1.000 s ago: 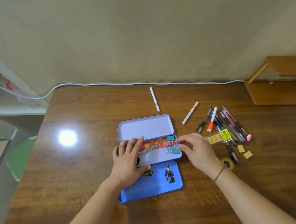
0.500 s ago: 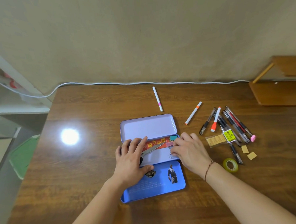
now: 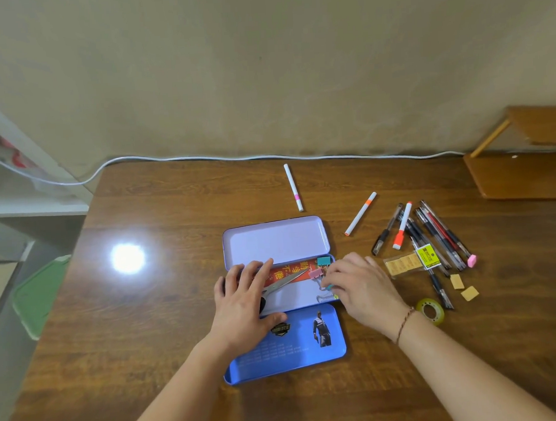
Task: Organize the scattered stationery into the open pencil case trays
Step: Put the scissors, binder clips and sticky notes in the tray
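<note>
Your right hand rests at the right end of the pencil case's middle tray, fingertips pinched together on a small binder clip just inside the rim. Your left hand lies flat, fingers spread, over the scissors at the tray's left end, holding nothing. The lilac tray behind lies empty, and the blue lid is nearest you. The remaining stationery lies to your right, closer to your right hand: a cluster of pens, their long axes running away from you and slightly leftward, plus a tape roll. Two white markers lie farther back. All sits on a brown wooden table against a beige wall.
</note>
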Demonstrator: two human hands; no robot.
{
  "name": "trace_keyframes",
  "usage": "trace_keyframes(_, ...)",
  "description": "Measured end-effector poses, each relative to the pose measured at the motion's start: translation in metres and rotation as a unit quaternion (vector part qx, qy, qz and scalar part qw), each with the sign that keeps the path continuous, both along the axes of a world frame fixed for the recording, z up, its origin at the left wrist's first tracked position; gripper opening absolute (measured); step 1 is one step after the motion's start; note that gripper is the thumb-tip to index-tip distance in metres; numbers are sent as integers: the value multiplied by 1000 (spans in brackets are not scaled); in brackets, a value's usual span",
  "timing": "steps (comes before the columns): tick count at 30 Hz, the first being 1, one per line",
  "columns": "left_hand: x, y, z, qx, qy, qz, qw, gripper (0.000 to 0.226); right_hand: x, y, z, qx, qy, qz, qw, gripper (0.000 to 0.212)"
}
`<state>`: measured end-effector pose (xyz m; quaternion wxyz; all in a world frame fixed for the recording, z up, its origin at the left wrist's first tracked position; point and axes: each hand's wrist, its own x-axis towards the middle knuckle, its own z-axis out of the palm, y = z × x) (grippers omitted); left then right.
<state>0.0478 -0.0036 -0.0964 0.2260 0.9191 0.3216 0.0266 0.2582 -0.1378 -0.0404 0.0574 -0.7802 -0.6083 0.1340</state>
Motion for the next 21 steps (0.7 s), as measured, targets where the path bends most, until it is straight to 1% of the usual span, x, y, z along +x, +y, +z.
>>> trace_keyframes(2,0,0,-1,0,2,0,1000,94,6,-13,-2,57,24,-64,996,19)
trace_keyframes(4,0,-1,-3,-2,0,2,1000,94,14,-32,-3,111,40,-168,979,17)
trace_keyframes(6,0,-1,-3,5,-2,5,1000,93,18,-48,-3,117,49,-258,958,17)
trace_keyframes(7,0,-1,-3,10,-1,5,1000,93,18,-54,-4,104,46,-267,957,19)
trace_keyframes(8,0,-1,-3,12,0,4,1000,93,15,-55,-5,89,40,-251,963,21)
trace_keyframes(11,0,-1,-3,13,-1,6,1000,92,5,-40,-2,64,26,-150,986,28)
trace_keyframes(14,0,-1,-3,5,5,5,1000,93,-1,-15,5,22,-18,-74,997,32)
trace_keyframes(16,1,-1,-1,0,6,3,1000,93,-3,-5,7,-9,-41,-55,998,32)
trace_keyframes(18,1,-1,-1,1,8,1,1000,93,-4,-2,7,-29,-47,-49,997,30)
trace_keyframes(21,1,-1,-1,3,2,3,1000,93,-5,-3,5,-32,-39,-47,998,26)
